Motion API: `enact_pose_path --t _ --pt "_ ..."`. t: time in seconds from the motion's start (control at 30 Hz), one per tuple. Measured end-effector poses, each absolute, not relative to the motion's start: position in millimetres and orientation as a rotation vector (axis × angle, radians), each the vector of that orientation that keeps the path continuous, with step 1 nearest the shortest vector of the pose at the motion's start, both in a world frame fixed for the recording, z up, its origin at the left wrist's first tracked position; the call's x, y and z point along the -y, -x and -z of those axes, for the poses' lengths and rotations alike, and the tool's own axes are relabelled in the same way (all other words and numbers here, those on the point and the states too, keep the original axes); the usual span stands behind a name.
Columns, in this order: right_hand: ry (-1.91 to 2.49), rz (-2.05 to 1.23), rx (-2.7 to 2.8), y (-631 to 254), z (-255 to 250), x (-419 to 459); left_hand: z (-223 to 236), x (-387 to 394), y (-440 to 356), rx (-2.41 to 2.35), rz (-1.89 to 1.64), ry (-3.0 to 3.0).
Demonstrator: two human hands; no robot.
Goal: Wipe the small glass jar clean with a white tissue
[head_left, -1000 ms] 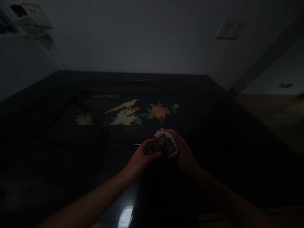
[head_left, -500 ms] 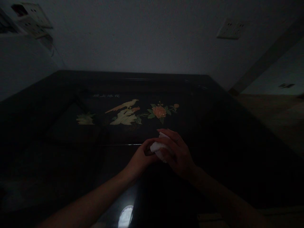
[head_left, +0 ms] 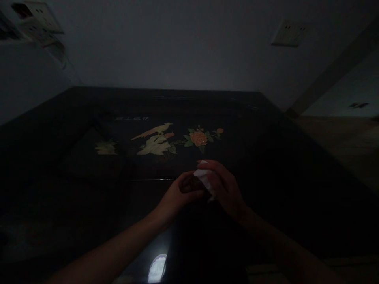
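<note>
The scene is very dim. Both my hands meet over the near middle of a black lacquered table [head_left: 89, 189]. My right hand [head_left: 223, 185] has its fingers curled round a crumpled white tissue [head_left: 203, 177]. My left hand [head_left: 180, 193] is closed against the same tissue from the left, pinching a dark part that I cannot make out. The painted panel with a bird [head_left: 154, 138] and an orange flower [head_left: 198, 139] lies just beyond my hands.
The table's far edge meets a pale wall with a socket plate [head_left: 288, 33] at upper right and more sockets [head_left: 35, 19] at upper left. A bright reflection [head_left: 156, 268] shines on the near table edge. Wooden floor [head_left: 340, 138] lies to the right.
My right hand has turned the tissue over between the frames; less of the white shows now. Both hands stay in the same spot above the table.
</note>
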State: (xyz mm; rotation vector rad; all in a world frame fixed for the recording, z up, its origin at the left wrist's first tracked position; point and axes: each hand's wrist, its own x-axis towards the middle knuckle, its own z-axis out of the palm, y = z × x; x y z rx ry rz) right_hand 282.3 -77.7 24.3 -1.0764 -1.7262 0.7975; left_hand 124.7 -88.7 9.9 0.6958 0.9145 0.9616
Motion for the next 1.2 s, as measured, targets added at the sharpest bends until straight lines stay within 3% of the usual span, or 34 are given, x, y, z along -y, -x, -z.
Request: enact_pose_path --t 0.23,0.37,0.47,0.73,0.83,0.97,1.2 --pt "1.066 -1.452 1.017 -277 -12 68 -11 88 -123 -0.907 -0.937 -0.668" --pt "1.074 -1.528 0.863 -275 -11 67 -12 88 -122 -0.903 -0.933 -0.662" --pt "1.083 -1.319 1.151 -278 -15 72 -10 88 -122 -0.889 -0.935 -0.672" --pt "0.883 -0.323 2.104 -283 -23 82 -6 88 -124 -0.974 -0.955 -0.757" --pt "0.861 -0.173 2.193 -283 -22 81 -4 88 -123 -1.016 -0.950 -0.797" --pt "0.954 -0.373 2.063 -283 -23 80 -3 88 -122 -0.946 -0.927 -0.770" --pt "1.163 -1.150 1.441 -283 -27 73 -7 88 -123 -0.874 -0.943 -0.695"
